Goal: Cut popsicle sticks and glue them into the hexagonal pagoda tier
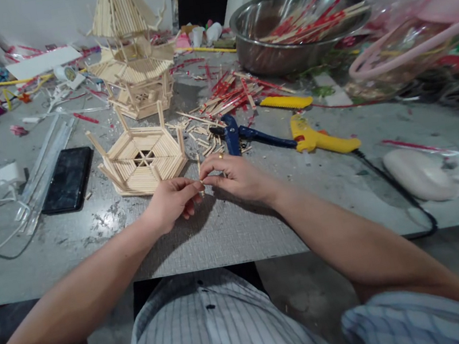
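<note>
My left hand (177, 202) is closed in a pinch on a short wooden stick (199, 165), which stands roughly upright between my hands. My right hand (237, 178) pinches the same stick from the other side, the fingertips of both hands meeting. Just behind my left hand lies a hexagonal stick frame (144, 156) with short posts rising from its corners. Farther back stands a pagoda model (128, 54) built of sticks, with a pointed roof. Small cut stick pieces (204, 135) are scattered behind my right hand.
Blue cutters (231, 135) and a yellow glue gun (324, 136) with a black cord lie to the right. Behind them are a yellow knife (286, 102), red-wrapped chopsticks (226, 97) and a steel bowl (250, 55). A phone (67, 180) and white charger (12, 174) lie left.
</note>
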{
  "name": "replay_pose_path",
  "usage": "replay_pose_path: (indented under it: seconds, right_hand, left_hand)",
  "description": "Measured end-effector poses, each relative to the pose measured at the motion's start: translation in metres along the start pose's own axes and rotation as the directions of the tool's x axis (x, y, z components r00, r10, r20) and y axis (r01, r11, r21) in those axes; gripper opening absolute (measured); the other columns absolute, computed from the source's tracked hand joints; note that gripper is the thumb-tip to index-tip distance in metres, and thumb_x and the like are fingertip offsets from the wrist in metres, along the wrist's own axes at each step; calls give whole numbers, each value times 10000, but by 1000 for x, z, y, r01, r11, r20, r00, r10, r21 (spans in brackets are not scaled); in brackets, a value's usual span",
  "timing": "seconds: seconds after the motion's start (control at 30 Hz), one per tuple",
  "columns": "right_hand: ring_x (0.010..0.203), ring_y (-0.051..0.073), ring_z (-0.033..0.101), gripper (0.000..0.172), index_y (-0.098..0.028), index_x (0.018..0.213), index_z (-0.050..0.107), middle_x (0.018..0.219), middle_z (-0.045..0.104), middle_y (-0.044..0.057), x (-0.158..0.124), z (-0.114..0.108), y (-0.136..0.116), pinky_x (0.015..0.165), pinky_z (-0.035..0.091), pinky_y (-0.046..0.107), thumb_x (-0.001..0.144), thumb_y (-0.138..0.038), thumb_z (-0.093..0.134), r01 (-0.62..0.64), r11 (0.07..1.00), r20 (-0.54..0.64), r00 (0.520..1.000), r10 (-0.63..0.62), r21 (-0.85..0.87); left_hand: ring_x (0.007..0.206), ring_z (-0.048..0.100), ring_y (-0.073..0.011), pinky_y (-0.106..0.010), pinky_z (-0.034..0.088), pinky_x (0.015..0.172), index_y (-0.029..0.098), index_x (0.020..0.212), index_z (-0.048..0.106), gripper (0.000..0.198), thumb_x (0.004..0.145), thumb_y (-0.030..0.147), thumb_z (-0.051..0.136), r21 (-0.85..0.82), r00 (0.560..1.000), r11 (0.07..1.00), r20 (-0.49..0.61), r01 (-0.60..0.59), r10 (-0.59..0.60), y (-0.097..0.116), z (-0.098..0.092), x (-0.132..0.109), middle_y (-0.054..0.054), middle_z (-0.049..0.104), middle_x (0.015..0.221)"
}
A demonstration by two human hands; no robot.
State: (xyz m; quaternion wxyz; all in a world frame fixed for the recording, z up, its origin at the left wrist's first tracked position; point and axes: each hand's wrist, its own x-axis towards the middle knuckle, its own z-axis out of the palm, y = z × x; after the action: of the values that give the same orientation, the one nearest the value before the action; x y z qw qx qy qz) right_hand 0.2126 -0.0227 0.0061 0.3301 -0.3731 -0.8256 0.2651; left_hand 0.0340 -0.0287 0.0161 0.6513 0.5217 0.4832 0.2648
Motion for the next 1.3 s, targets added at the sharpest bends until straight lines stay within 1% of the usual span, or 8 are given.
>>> replay_pose_path:
  seconds: [0.7,0.77,0.87,0.93,1.0,1.07,1.2,1.3]
  right_hand:
    - [799,163,578,89,-207,797,606,808,641,42,-3,-1,5,745,440,311,835,-260,546,99,995,-42,994,-99,-21]
    - [790,165,578,95,-214,782,607,792,641,38,-4,0,3,741,441,313,831,-278,556,97,994,-56,993,-100,-48]
    - [739,161,574,114,-217,751,603,741,634,29,-3,3,-1,711,442,307,823,-295,562,50,996,-132,990,-59,-73]
    - [698,156,567,111,-218,740,606,710,625,24,-1,7,-4,677,440,297,811,-293,566,-22,996,-200,980,4,-89]
    - [650,147,554,96,-215,742,617,693,620,22,3,12,-9,629,429,286,795,-283,575,-107,989,-239,968,80,-101]
    - [607,136,540,84,-204,738,629,681,622,20,9,17,-14,594,413,278,775,-269,590,-177,979,-246,958,148,-102]
    - [588,125,552,74,-172,704,631,651,632,15,25,28,-23,573,403,260,748,-223,600,-272,962,-215,940,263,-11]
    - [610,131,579,73,-157,706,631,632,628,16,36,39,-27,564,408,249,748,-196,587,-336,937,-202,915,348,94]
  left_hand:
    - [425,453,-52,-184,354,427,141,700,579,190,831,255,501,434,962,859,78,-270,263,-5,-3,-1,33,519,545]
    - [448,444,-61,-198,345,460,145,608,564,254,835,233,490,583,874,683,101,-439,475,-3,-5,-5,29,497,498]
    - [495,461,-73,-209,350,495,151,612,576,267,848,238,489,709,589,354,107,-610,801,3,-13,-12,12,526,522]
    - [516,477,-75,-208,361,503,162,693,597,191,843,232,503,727,395,287,-23,-624,918,10,-23,-15,11,547,566]
    - [513,473,-70,-205,361,496,173,785,607,114,828,190,503,710,321,382,-227,-592,920,16,-36,-16,15,560,619]
    - [469,451,-53,-197,346,456,177,862,610,149,779,119,500,655,408,526,-342,-543,846,20,-50,-16,17,576,679]
    - [426,469,-44,-186,361,409,154,841,616,246,659,43,493,526,765,770,-305,-361,567,17,-72,-15,3,605,731]
    - [434,495,-47,-191,396,414,141,853,606,240,644,64,516,453,896,846,-193,-281,401,9,-77,-10,-15,611,789]
